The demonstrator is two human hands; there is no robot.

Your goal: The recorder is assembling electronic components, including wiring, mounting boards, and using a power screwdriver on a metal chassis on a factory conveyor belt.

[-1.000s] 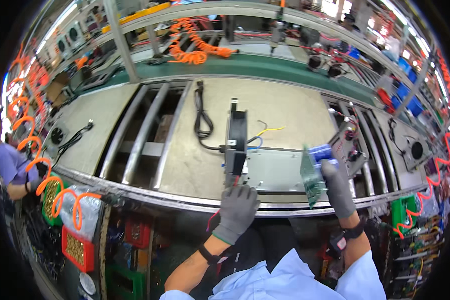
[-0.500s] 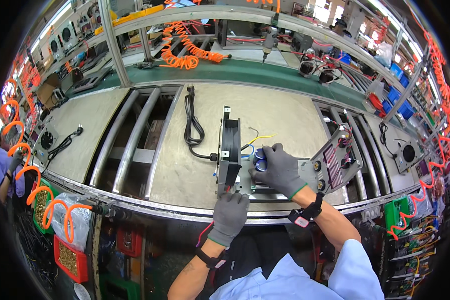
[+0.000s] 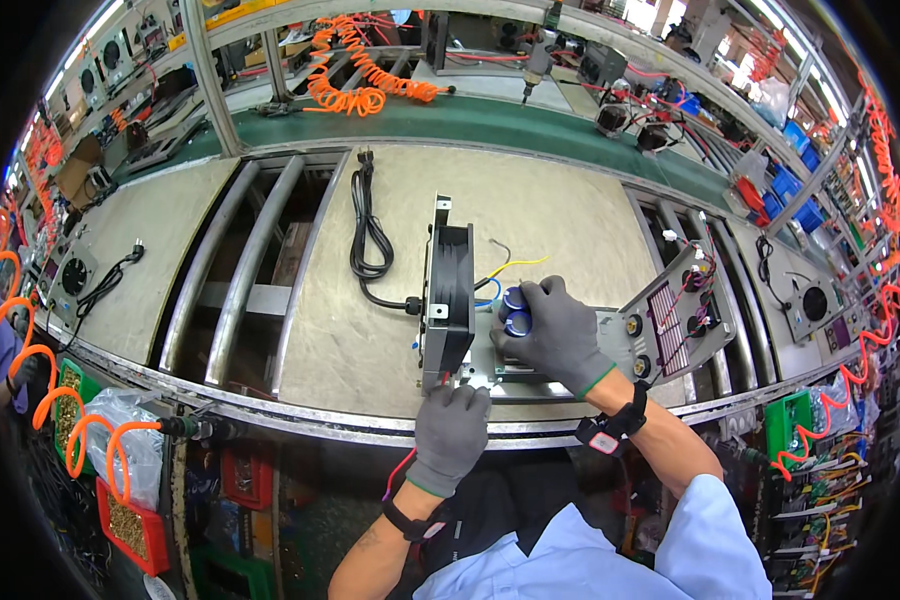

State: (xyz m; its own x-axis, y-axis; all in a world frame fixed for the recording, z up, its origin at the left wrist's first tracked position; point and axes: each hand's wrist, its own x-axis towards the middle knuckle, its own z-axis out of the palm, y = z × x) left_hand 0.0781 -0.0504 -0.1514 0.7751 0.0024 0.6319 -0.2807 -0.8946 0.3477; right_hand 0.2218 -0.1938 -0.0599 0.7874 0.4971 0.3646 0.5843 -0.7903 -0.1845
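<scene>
A grey metal chassis (image 3: 610,335) lies on the pale work board in front of me, with an upright black fan (image 3: 454,285) at its left end. My right hand (image 3: 560,340), in a grey glove, is closed around blue-topped capacitors (image 3: 516,312) over the middle of the chassis; its fingertips are partly hidden. My left hand (image 3: 452,435), also gloved, is closed at the front corner below the fan. A red wire (image 3: 400,472) runs out beneath it, and a red bit shows above its fingers. Yellow and blue wires (image 3: 515,264) stick up behind the capacitors.
A coiled black power cord (image 3: 370,240) joins the fan end. The chassis's right panel (image 3: 682,310) stands upright with wires. Metal rollers (image 3: 255,270) flank the board. Other fan units (image 3: 815,300) sit on both sides. An electric screwdriver (image 3: 538,60) hangs beyond. Red bins (image 3: 135,525) stand below left.
The view has shifted slightly, so the fan end and cord appear farther left. Both hands keep their places on the chassis, with little visible finger motion.
</scene>
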